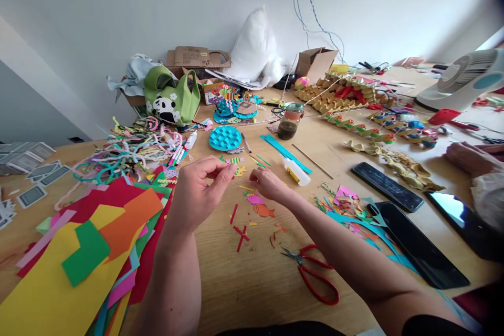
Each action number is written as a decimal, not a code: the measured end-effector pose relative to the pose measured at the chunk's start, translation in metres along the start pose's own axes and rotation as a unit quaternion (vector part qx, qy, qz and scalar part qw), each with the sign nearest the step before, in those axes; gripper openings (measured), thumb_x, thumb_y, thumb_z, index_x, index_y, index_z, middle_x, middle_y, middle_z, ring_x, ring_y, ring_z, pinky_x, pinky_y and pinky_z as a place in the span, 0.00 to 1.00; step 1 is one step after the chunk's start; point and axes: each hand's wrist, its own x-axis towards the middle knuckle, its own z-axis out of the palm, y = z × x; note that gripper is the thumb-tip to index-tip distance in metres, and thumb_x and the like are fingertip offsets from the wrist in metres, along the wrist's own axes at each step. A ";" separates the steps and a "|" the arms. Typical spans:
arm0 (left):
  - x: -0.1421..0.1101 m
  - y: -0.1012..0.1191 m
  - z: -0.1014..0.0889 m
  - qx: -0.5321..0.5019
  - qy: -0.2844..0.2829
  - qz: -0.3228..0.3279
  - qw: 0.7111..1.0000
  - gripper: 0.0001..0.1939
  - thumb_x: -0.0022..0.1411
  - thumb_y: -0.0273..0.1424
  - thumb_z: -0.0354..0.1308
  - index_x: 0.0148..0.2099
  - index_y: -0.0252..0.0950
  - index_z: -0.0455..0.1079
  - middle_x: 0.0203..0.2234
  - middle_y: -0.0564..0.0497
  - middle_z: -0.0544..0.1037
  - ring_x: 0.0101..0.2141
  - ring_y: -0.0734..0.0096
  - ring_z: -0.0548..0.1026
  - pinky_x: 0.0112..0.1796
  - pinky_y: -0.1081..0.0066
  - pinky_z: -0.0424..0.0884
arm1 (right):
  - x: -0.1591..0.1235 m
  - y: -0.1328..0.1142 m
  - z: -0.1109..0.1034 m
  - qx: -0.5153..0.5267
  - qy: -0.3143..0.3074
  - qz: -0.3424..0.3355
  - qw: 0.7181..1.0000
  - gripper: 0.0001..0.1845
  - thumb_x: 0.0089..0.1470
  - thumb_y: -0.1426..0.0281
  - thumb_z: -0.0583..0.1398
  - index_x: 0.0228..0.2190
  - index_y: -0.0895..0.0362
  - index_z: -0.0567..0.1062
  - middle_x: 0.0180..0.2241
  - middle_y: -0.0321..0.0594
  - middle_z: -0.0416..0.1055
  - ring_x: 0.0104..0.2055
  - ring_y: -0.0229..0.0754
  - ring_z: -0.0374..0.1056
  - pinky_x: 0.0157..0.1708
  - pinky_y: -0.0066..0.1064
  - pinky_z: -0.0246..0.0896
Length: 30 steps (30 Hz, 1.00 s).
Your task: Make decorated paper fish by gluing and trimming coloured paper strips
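My left hand point(200, 189) hovers over the table's middle, thumb and forefinger pressed together; anything in the pinch is too small or hidden to tell. Close by on the right, my right hand point(268, 182) has curled fingers, with their tips turned away from view. Between and beyond the hands lie a green striped paper fish point(236, 160) and a yellow paper fish point(240, 171). Below my right hand are a pink paper fish point(255, 199) and an orange paper fish point(263, 211). Red paper strips point(241, 236) and red-handled scissors point(315, 270) lie nearer to me.
Coloured paper sheets point(47, 278) and pipe cleaners point(129, 152) fill the left. A blue scalloped disc point(225, 138), a glue bottle point(296, 172) and a glass jar point(290, 122) stand beyond. Phones point(388, 186) and another person's hand point(472, 158) are at right.
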 end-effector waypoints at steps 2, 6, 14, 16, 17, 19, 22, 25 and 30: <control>0.000 0.001 0.000 0.012 0.003 0.001 1.000 0.10 0.60 0.32 0.56 0.28 0.35 0.73 0.22 0.53 0.76 0.25 0.75 0.72 0.29 0.76 0.67 | -0.005 -0.010 0.004 -0.009 -0.009 -0.025 1.000 0.05 0.56 0.73 0.57 0.35 0.59 0.73 0.37 0.43 0.71 0.43 0.39 0.65 0.42 0.26 0.54; 0.000 0.003 -0.001 0.023 0.005 0.002 1.000 0.11 0.60 0.33 0.56 0.28 0.35 0.73 0.22 0.53 0.76 0.25 0.75 0.72 0.29 0.76 0.67 | -0.009 -0.021 0.008 -0.050 -0.014 -0.034 0.998 0.07 0.55 0.76 0.55 0.35 0.64 0.73 0.36 0.51 0.71 0.42 0.46 0.65 0.43 0.32 0.54; 0.004 -0.016 0.009 0.013 -0.028 -0.029 0.999 0.12 0.61 0.36 0.55 0.31 0.34 0.74 0.24 0.51 0.76 0.26 0.73 0.72 0.27 0.75 0.67 | -0.012 -0.026 0.011 -0.112 -0.028 -0.047 0.992 0.12 0.52 0.79 0.53 0.39 0.69 0.71 0.37 0.56 0.69 0.42 0.50 0.64 0.42 0.35 0.53; 0.008 -0.033 0.020 0.028 -0.062 -0.042 0.997 0.11 0.60 0.36 0.55 0.34 0.35 0.75 0.28 0.49 0.78 0.28 0.72 0.74 0.30 0.75 0.69 | -0.012 -0.028 0.010 -0.119 -0.031 -0.047 0.991 0.13 0.52 0.79 0.53 0.39 0.69 0.71 0.38 0.56 0.69 0.42 0.51 0.63 0.43 0.35 0.53; 0.009 -0.044 0.026 0.047 -0.081 -0.048 0.994 0.10 0.60 0.35 0.55 0.36 0.36 0.75 0.31 0.49 0.79 0.29 0.71 0.75 0.32 0.74 0.70 | -0.013 -0.028 0.010 -0.121 -0.032 -0.046 0.991 0.13 0.52 0.79 0.52 0.40 0.69 0.71 0.38 0.56 0.69 0.42 0.51 0.63 0.43 0.35 0.53; 0.011 -0.065 0.040 0.096 -0.127 -0.064 0.985 0.10 0.59 0.31 0.55 0.41 0.37 0.76 0.36 0.48 0.79 0.32 0.70 0.76 0.35 0.73 0.70 | -0.014 -0.028 0.009 -0.121 -0.033 -0.046 0.991 0.13 0.53 0.79 0.52 0.40 0.69 0.71 0.39 0.56 0.69 0.43 0.51 0.63 0.43 0.35 0.54; 0.010 -0.091 0.062 0.163 -0.213 -0.079 0.960 0.13 0.55 0.27 0.59 0.43 0.37 0.76 0.39 0.47 0.79 0.38 0.66 0.76 0.43 0.70 0.70 | -0.014 -0.027 0.010 -0.114 -0.027 -0.050 0.992 0.13 0.54 0.78 0.52 0.40 0.69 0.70 0.39 0.55 0.69 0.42 0.50 0.63 0.43 0.34 0.54; 0.006 -0.106 0.080 0.204 -0.261 -0.104 0.938 0.16 0.53 0.28 0.61 0.46 0.36 0.75 0.42 0.45 0.79 0.41 0.63 0.76 0.43 0.68 0.69 | -0.014 -0.025 0.011 -0.103 -0.015 -0.052 0.993 0.13 0.54 0.78 0.53 0.40 0.68 0.70 0.38 0.55 0.69 0.42 0.50 0.63 0.43 0.34 0.54; 0.002 -0.112 0.096 0.200 -0.292 -0.122 0.927 0.14 0.52 0.22 0.58 0.41 0.38 0.77 0.37 0.46 0.81 0.40 0.64 0.76 0.40 0.70 0.69 | -0.015 -0.025 0.012 -0.073 0.000 -0.061 0.995 0.12 0.53 0.79 0.52 0.39 0.67 0.70 0.38 0.54 0.69 0.42 0.49 0.63 0.43 0.33 0.54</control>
